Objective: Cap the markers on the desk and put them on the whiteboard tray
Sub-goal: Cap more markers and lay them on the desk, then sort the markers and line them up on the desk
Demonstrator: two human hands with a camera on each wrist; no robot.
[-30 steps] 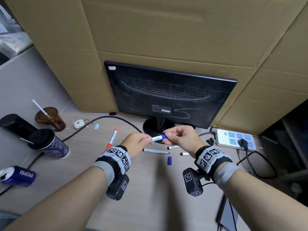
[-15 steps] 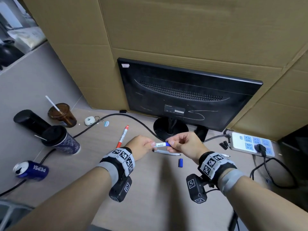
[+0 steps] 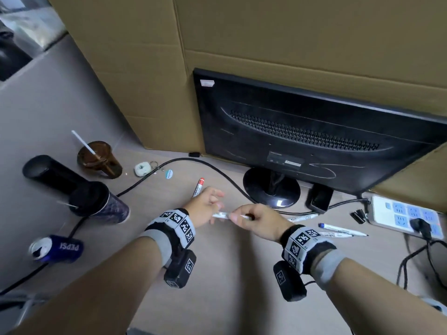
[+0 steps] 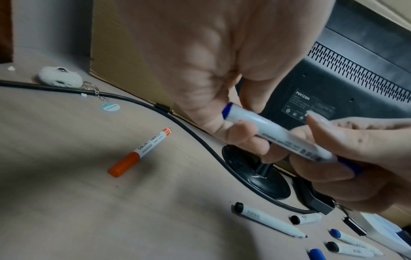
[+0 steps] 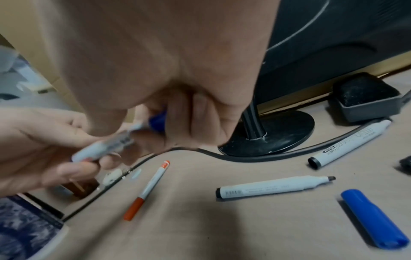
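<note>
Capping step: left hand (image 4: 222,98) pinches blue marker (image 4: 275,135) barrel, right hand (image 4: 355,158) at 3 o'clock grips its cap end; next prob. needs firm push w/ both

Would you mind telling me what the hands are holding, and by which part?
Both grip one blue whiteboard marker: the left hand its tail end, the right hand its capped end.

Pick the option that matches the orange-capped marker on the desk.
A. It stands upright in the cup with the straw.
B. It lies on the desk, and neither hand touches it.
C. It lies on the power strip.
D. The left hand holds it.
B: the orange-capped marker lies flat on the desk by itself, while the left hand and the right hand both hold the blue marker.
</note>
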